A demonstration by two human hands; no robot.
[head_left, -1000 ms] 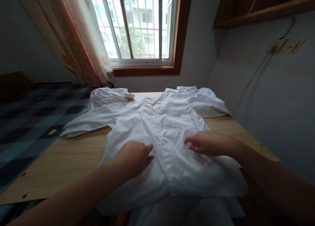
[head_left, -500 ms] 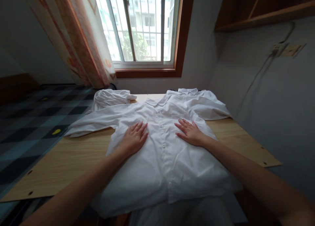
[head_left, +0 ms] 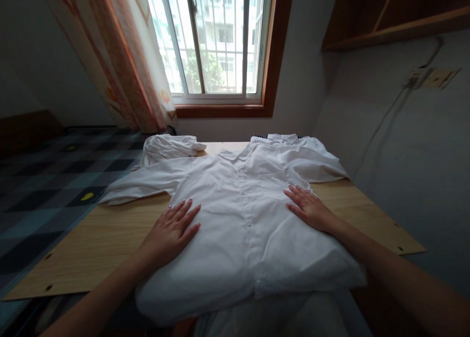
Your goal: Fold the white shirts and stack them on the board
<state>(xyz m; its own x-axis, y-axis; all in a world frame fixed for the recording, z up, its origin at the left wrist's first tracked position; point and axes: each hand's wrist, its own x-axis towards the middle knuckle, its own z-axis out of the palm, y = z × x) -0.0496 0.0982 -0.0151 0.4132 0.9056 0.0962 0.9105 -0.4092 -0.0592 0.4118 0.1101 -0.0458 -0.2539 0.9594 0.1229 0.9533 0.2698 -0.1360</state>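
Note:
A white button-up shirt (head_left: 223, 239) lies front up across a wooden board (head_left: 106, 234), its collar toward the window and its hem hanging over the near edge. My left hand (head_left: 172, 231) rests flat on the shirt's left side, fingers stretched and slightly apart. On the opposite side, my right hand (head_left: 306, 207) lies with its palm down near the shirt's right edge, fingers extended. Buttons run down the middle between the two hands. One sleeve reaches out to the left, the other to the right. Soft creases show in the cloth.
A bunched white cloth (head_left: 167, 145) sits at the board's far left, and another folded collared shirt (head_left: 282, 138) at the far right. A bed with a checked cover (head_left: 47, 180) stands left. Ahead is a barred window (head_left: 216, 43); a power cord (head_left: 384, 116) hangs on the right wall.
Both hands have slid apart over the shirt, the left one outward and nearer to me, the right one outward to the right. The cloth between them looks flatter.

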